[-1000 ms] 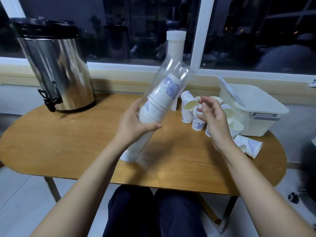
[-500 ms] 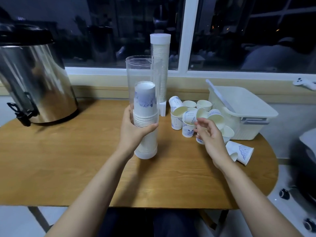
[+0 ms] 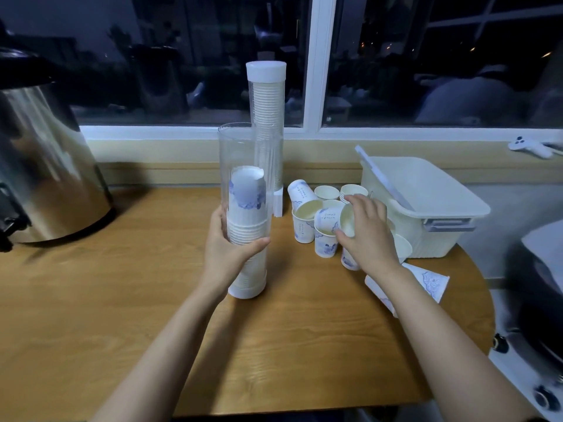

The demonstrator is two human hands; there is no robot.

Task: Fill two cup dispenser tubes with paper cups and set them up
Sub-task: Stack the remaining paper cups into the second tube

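The capped tube [image 3: 266, 117] stands full at twelve o'clock of the open tube [image 3: 240, 153] — half filled, upright, left hand [image 3: 225, 251] wrapped round it — while at three o'clock the right hand [image 3: 368, 236] pinches a loose cup [image 3: 346, 219].

Clear dispenser tube [image 3: 243, 159] is no longer leaning: it is now standing upright on the surface [image 3: 122, 300], with the left grip [image 3: 227, 254] steadying it mid-height. Right grip [image 3: 370, 233], raised and empty a second ago, is now dropping in and pinching a tilted paper cup [image 3: 347, 219].
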